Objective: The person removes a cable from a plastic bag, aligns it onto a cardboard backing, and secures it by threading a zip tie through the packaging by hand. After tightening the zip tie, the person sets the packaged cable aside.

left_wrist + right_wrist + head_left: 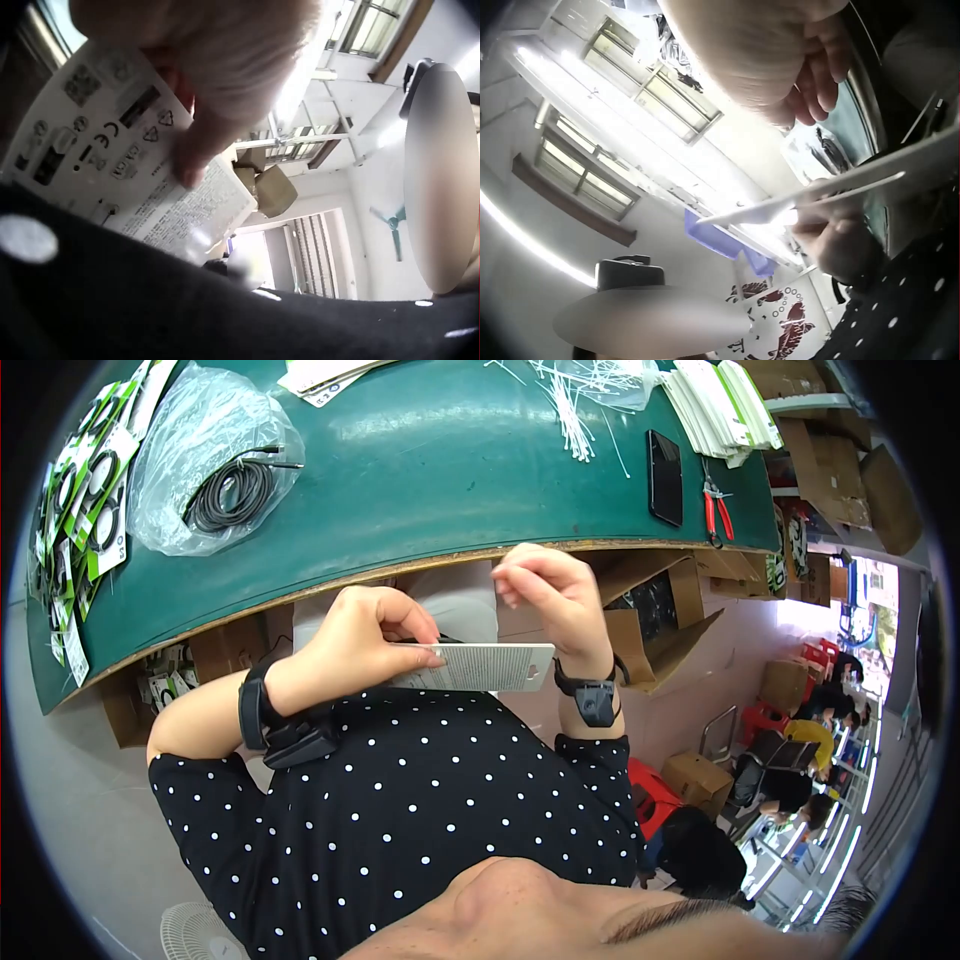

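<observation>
My left hand (355, 635) pinches a white printed packaging card (495, 665) in front of my body, thumb on the printed face. In the left wrist view the card (112, 150) shows a CE mark, recycling symbols and rows of small text. A hang hole is cut near its right end in the head view. Something dark shows just behind the card by my fingertips, mostly hidden. Raised past the card's right end, my right hand (560, 590) has loosely bent fingers with nothing visible in them. Its fingers (821, 86) are apart from the card's edge (855, 176) in the right wrist view.
On the green table (420, 470) lie a clear bag (165, 480) with a coiled black cable (235, 490), carded cables (85, 510), white zip ties (570, 420), a phone (664, 478), red-handled cutters (716, 510) and stacked cards (715, 410). An open carton (650, 630) stands below the edge.
</observation>
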The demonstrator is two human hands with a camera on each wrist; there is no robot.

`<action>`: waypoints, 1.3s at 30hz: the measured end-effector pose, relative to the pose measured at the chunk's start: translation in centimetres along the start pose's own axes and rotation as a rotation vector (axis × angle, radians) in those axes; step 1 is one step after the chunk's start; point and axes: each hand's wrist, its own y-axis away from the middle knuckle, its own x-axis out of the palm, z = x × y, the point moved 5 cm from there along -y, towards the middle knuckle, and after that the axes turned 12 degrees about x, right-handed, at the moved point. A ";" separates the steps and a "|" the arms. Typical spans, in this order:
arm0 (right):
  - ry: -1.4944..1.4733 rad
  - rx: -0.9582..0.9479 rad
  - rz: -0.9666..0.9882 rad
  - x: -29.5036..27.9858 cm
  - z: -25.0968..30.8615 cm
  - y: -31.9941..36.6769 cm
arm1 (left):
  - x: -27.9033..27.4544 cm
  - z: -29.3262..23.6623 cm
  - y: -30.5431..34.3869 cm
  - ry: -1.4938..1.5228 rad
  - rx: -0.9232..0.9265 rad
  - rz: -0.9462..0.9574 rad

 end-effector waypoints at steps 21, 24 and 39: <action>-0.120 0.209 0.054 2.6 -4.1 -2.2 | 0.9 -5.1 1.9 -0.853 1.124 0.318; -0.190 0.110 0.016 3.1 -2.8 -1.6 | 0.5 -4.5 1.5 -0.795 1.066 0.269; 0.708 -0.571 0.101 4.5 -1.4 2.0 | 0.7 -0.7 2.2 -0.568 0.709 0.221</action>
